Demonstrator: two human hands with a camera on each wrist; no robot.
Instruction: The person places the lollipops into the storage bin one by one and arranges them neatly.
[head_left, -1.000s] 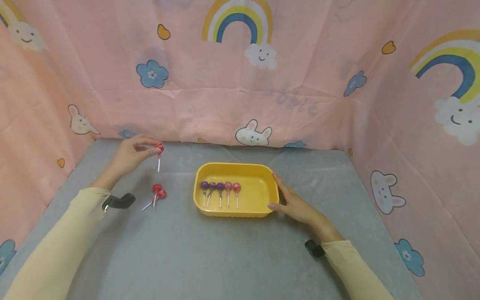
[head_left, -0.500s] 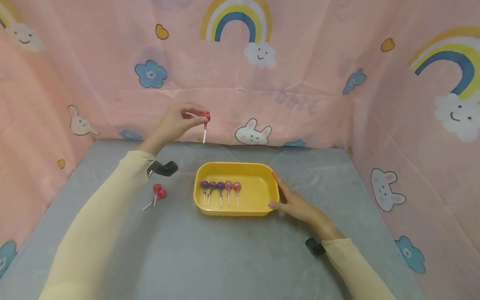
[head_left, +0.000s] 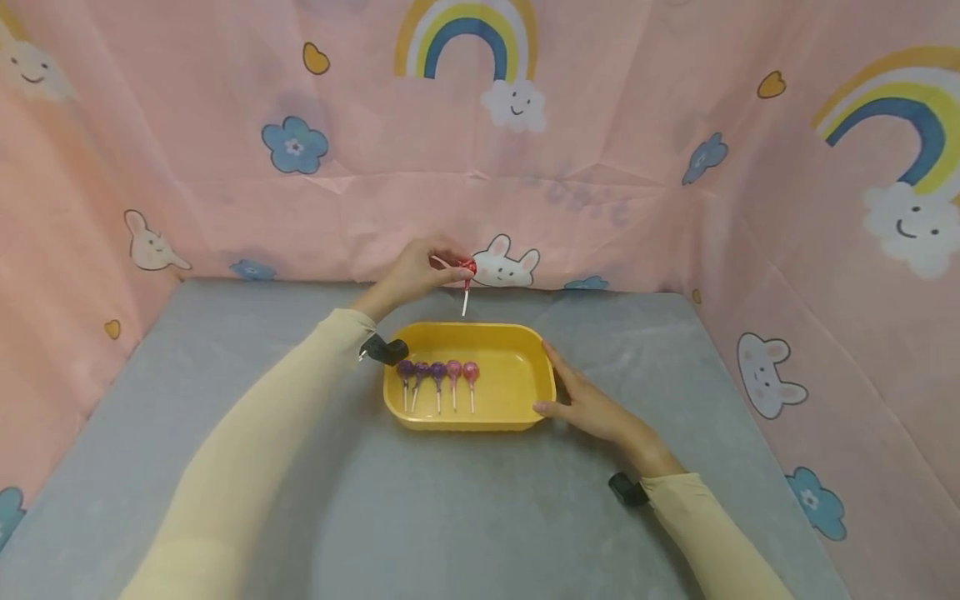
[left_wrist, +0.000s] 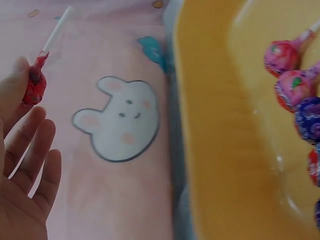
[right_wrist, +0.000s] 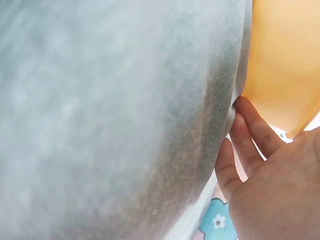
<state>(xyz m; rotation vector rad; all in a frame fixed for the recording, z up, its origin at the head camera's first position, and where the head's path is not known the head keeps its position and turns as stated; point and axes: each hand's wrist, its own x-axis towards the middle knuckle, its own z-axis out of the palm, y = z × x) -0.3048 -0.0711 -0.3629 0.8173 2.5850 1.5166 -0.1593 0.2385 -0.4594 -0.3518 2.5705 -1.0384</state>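
In the head view, my left hand pinches a red-wrapped lollipop by its head, thumb against fingers, the white stick hanging down. It is raised above the far side of a yellow plastic box. Inside, along the left part, lie several purple lollipops and pink lollipops in a row, sticks toward me. My right hand holds the box's right end, thumb at the front corner of the rim and fingers along the outer wall. The left wrist view shows the held lollipop beside the box.
A grey cloth-covered table carries the box. Pink printed curtain hangs behind and at both sides. My left sleeve crosses the table's left half and hides what lies beneath it. Dark wrist cameras sit on both wrists.
My left hand has lifted the red lollipop, carried it right from the table's left side, then lowered it slightly behind the box. Two red lollipops on the table are now covered by the arm.
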